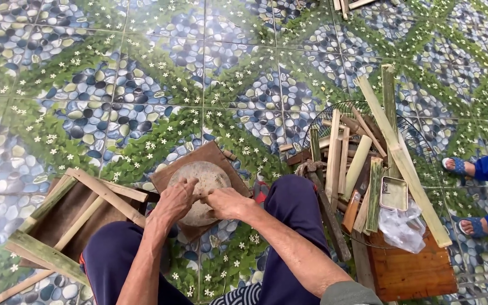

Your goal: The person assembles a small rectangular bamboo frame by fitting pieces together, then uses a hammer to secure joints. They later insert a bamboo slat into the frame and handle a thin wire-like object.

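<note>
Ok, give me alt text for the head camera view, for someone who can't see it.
A seated person's left hand and right hand meet over a round grey stone on a brown board; bamboo strips lie at their right on a patterned tile floor.

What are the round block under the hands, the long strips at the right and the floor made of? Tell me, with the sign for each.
Round block: seemingly wood, a pale, worn, matt top; both the left hand and right hand rest on it.
Long strips: likely split bamboo, with green skin and pale fibrous insides.
Floor: glazed tile, by its grout lines and printed pebble-and-leaf pattern.
</note>
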